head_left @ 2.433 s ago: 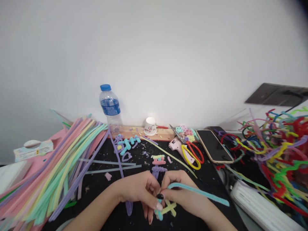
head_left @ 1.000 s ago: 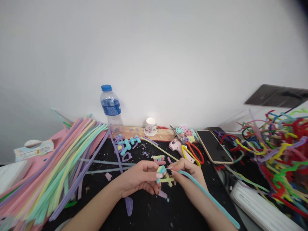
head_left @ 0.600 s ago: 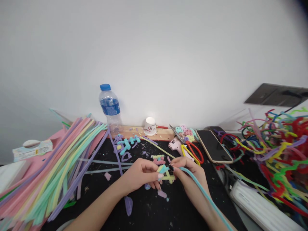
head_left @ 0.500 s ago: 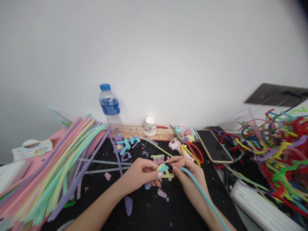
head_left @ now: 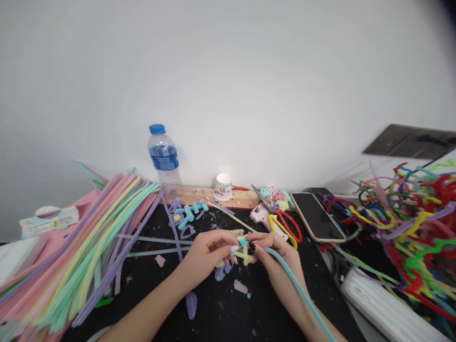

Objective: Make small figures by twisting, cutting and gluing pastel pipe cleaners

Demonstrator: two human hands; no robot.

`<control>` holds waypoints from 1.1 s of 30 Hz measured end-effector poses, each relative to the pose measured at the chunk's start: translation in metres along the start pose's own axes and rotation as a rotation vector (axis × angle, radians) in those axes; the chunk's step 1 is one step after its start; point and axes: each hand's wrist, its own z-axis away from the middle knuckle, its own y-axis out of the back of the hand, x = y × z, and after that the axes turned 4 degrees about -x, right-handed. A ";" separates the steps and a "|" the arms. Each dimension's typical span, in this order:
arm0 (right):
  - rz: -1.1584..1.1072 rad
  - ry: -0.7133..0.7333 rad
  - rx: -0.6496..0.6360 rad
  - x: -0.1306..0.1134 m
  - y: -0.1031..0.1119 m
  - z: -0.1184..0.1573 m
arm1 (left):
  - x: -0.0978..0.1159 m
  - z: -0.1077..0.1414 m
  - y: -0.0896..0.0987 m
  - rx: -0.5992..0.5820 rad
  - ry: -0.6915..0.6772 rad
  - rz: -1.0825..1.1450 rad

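Observation:
Both hands meet near the middle of the black table. My left hand (head_left: 211, 251) pinches the left side of a small fuzzy woven piece (head_left: 244, 254) in yellow, blue and purple. The fingers of my right hand (head_left: 278, 251) are closed on its right side, where a long light-blue fuzzy stem (head_left: 297, 286) runs out and down over my right wrist. Part of the woven piece is covered by my fingers. A purple scrap (head_left: 240, 286) lies just below it.
Pastel stems (head_left: 103, 237) are heaped at left, near a bottle (head_left: 164, 159). A paper cup (head_left: 223, 187) stands by the wall. Scissors (head_left: 285, 223) lie over a pink glue gun (head_left: 261, 214), beside a phone (head_left: 318, 217). Tangled coloured stems (head_left: 420, 237) and a white power strip (head_left: 392, 304) are at right.
The woven piece has been turned between my fingers and more of its purple and yellow lower part shows. My left hand has shifted slightly; the light-blue stem still hangs over my right wrist.

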 end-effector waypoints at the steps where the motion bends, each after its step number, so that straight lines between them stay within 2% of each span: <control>1: -0.008 -0.001 0.001 0.000 0.000 0.000 | -0.001 0.000 0.000 -0.002 0.001 -0.008; 7: -0.020 0.010 -0.026 0.003 -0.001 0.001 | -0.006 -0.002 0.001 0.020 -0.067 0.040; 12: -0.032 0.023 -0.050 0.005 -0.005 0.002 | -0.003 -0.003 0.002 0.081 -0.053 0.044; 20: 0.151 0.132 0.001 -0.001 -0.003 0.001 | -0.003 -0.004 0.004 0.108 -0.052 -0.047; 33: 0.156 0.128 0.028 -0.001 -0.001 0.002 | -0.003 -0.004 0.003 0.116 -0.062 -0.065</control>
